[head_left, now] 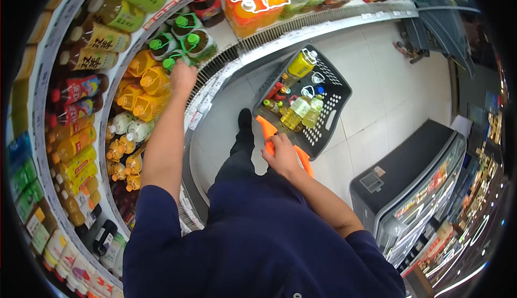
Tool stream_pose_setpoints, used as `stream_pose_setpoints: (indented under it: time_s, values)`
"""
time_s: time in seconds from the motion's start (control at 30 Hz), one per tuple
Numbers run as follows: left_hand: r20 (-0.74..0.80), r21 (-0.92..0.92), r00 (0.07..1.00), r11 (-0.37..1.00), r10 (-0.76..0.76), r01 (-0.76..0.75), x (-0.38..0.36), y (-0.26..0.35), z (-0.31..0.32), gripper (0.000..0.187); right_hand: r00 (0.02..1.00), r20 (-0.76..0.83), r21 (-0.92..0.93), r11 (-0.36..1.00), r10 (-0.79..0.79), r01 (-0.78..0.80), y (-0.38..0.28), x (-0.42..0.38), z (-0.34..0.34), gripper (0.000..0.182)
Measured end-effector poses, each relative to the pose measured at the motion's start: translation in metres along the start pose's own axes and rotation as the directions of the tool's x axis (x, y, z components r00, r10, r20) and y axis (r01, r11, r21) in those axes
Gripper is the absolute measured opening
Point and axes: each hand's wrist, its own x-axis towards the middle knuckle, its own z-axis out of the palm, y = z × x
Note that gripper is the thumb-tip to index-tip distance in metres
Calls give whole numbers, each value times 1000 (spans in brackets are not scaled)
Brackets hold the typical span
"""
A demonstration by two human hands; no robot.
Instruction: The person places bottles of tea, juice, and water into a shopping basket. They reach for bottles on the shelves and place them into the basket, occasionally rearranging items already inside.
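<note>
My left hand (184,76) is at the shelf with its fingers closed at the top of a green-capped bottle (175,61), which has a green carry handle. Several matching dark bottles (200,44) stand right behind it. Lower down, my right hand (283,157) is wrapped round the orange handle (305,160) of a dark grey shopping basket (336,85) on the floor. Inside the basket lie a big yellow oil-like bottle (302,64), a bottle with a pale label (296,112), a clear yellowish bottle (313,112) and several smaller ones.
Yellow-orange jugs (156,81) fill the shelf beside my left forearm. Orange drink bottles (253,10) stand farther along, behind the ribbed shelf edge (226,55). A black chiller cabinet (406,163) stands to the right on the tiled floor (371,77). My foot (245,119) is near the basket.
</note>
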Motion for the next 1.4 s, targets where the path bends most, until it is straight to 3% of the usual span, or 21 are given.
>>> stream_pose_setpoints:
  time_s: [0.1, 0.33, 0.43, 0.5, 0.6, 0.67, 0.73, 0.87, 0.93, 0.97, 1.0, 1.03, 1.07, 1.13, 1.17, 1.2, 1.23, 1.3, 1.33, 1.4]
  values:
    - [-60, 40, 998, 999, 4, -1, -1, -12, -5, 38, 999, -35, -3, 999, -41, 41, 2, 0, 3, 37]
    - [-13, 69, 999, 997, 38, -37, -22, -17, -55, 43, 1000, -9, 8, 1000, 11, -11, 0, -3, -4, 39]
    - [-52, 59, 995, 995, 79, -76, -17, -25, -69, 43, 999, 29, -16, 1000, 21, -20, 2, -5, -6, 40]
    - [-160, -57, 985, 996, 65, -75, -16, -23, -93, 44, 1000, 16, 11, 1000, 24, -24, 3, -5, -6, 40]
    - [-153, 24, 969, 981, 195, -193, -45, 9, -146, 43, 1000, 24, 26, 1000, 2, -3, 5, -7, -8, 40]
    - [-133, -15, 964, 972, 232, -236, -85, 49, -176, 42, 1000, 26, 34, 999, -3, 2, 11, -6, -9, 41]
    - [-115, -56, 958, 961, 262, -269, -126, 85, -195, 42, 998, -59, 142, 989, -24, 32, 23, -2, -1, 46]
    - [-70, -205, 943, 921, 324, -332, -182, 138, -203, 34, 998, -48, 381, 924, 38, -17, 39, 12, -5, 54]
    - [-40, -269, 933, 895, 358, -355, -202, 163, -191, 31, 970, 207, 835, 493, 131, -245, 42, 23, -12, 69]
    - [-14, -303, 894, 850, 448, -431, -210, 178, -182, 29, 970, 205, 837, 491, 130, -243, 42, 29, -18, 69]
    - [11, -341, 845, 796, 534, -499, -218, 193, -172, 26, 900, 393, 902, 113, 187, -417, 38, 33, -32, 74]
    - [33, -321, 800, 764, 599, -559, -226, 207, -159, 24, 801, 577, 804, -285, 161, -522, 38, 35, -45, 80]
    - [56, -301, 749, 727, 660, -618, -230, 219, -143, 23, 801, 578, 803, -289, 159, -522, 42, 39, -56, 80]
    - [195, -257, 680, 706, 706, -660, -234, 232, -97, 20, 892, 452, 765, -520, 13, -380, 57, 52, -74, 84]
    - [217, -276, 609, 646, 763, -712, -237, 239, -73, 20, 947, 322, 757, -606, 20, -244, 73, 68, -65, 78]
    - [236, -299, 531, 581, 814, -757, -239, 245, -48, 20, 949, 309, 746, -633, 56, -205, 92, 82, -60, 67]
    - [246, -304, 527, 581, 814, -755, -238, 248, -24, 20, 921, 364, 726, -661, 137, -188, 107, 91, -62, 62]
    - [307, -332, 360, 453, 881, -827, -231, 253, 21, 18, 888, 409, 701, -696, 211, -157, 155, 109, -46, 52]
    - [313, -334, 358, 455, 880, -826, -227, 254, 42, 18, 886, 413, 697, -700, 213, -157, 173, 115, -35, 52]
    - [373, -336, 263, 394, 890, -855, -218, 252, 78, 16, 829, 393, 790, -608, 398, -82, 202, 129, -15, 53]
